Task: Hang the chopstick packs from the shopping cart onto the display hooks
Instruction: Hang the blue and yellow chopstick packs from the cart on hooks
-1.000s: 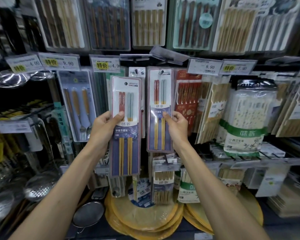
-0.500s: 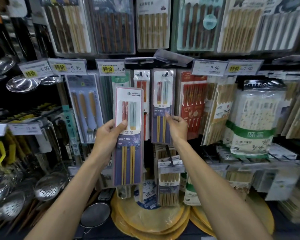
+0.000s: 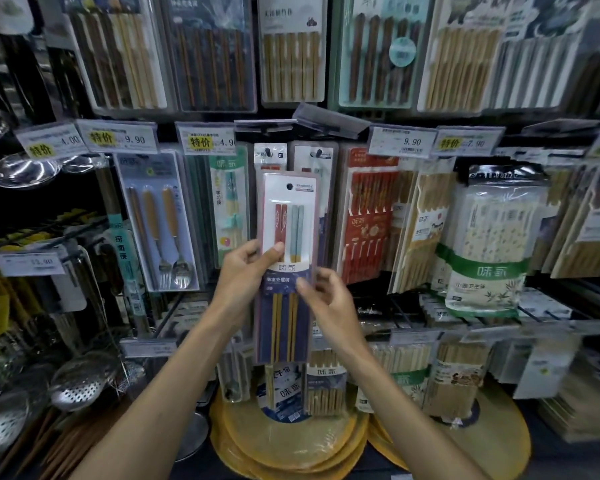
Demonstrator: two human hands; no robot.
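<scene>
My left grip (image 3: 246,275) and right grip (image 3: 326,299) both pinch the chopstick pack (image 3: 287,216); I'd raise it, align its hole (image 3: 289,186) with the hook (image 3: 317,154) above, then push.

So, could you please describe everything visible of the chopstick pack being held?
The pack is a clear-plastic blister, card white above and dark blue below, holding two pairs: red-topped and grey-blue-topped, shafts yellow. Its hang hole near the top is free. It stands upright before the hung packs, left hand and right hand each pinching a side edge at mid-height.
</scene>
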